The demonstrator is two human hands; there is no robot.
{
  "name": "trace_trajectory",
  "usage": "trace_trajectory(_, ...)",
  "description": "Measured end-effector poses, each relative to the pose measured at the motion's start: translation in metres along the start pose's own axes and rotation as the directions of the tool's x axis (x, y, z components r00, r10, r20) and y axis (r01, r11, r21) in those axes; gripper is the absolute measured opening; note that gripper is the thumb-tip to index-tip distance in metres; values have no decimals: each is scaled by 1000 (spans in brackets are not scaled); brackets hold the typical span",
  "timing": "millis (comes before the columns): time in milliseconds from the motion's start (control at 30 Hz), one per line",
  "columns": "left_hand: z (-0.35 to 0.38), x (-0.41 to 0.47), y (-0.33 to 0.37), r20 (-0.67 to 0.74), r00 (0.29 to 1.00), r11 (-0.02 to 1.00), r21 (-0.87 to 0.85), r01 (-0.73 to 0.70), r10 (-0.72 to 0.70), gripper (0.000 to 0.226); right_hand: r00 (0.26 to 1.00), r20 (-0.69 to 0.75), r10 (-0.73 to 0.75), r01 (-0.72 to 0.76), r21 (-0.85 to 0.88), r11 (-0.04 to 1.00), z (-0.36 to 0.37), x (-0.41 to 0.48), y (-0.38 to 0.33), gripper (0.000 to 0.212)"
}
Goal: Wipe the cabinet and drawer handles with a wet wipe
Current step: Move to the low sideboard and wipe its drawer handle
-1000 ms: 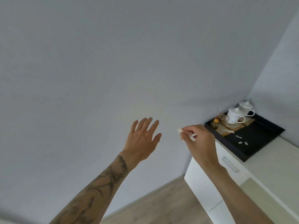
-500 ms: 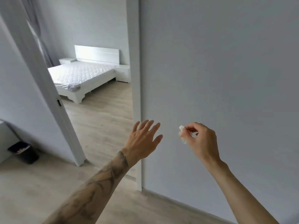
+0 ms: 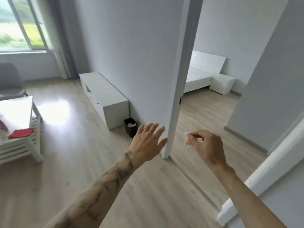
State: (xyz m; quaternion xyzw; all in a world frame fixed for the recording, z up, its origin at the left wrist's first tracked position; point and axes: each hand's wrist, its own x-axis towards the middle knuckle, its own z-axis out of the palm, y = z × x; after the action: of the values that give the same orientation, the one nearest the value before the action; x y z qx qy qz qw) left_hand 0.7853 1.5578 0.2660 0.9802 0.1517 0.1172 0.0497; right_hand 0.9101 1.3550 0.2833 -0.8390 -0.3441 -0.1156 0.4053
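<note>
bin (image 3: 130, 127) beside cabinet (image 3: 105, 97), bed (image 3: 199, 76) behind doorway

My left forearm (image 3: 102, 190) carries dark line tattoos (image 3: 116, 174): thin, branching strokes that cross and tangle along its length, ending in a band of ink around the wrist (image 3: 130, 159). The back of my left hand (image 3: 146, 142) is bare skin. My right forearm (image 3: 243, 195) and right hand (image 3: 209, 148) are bare too, both arms uncovered to the frame's edge.

1. On my near left stands a white table (image 3: 16, 111) with a red item (image 3: 20, 133) on it, and a grey chair (image 3: 9, 81) behind.
2. A black bin (image 3: 130, 129) stands against the wall, left of the door frame (image 3: 178, 83).
3. Through the doorway, far right, I see a white bed (image 3: 199, 76) with a nightstand (image 3: 222, 85) just beside it.
</note>
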Motion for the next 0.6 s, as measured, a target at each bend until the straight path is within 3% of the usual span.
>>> trace_trajectory(300,-21,12,-291,2,958,958,7,288,-288,58,967,163,-196,166,177,970,266,131,-152,19)
trace_trajectory(600,-36,90,-538,77,901,904,60,424,-428,61,936,287,-204,119,286,951,487,273,-260,13)
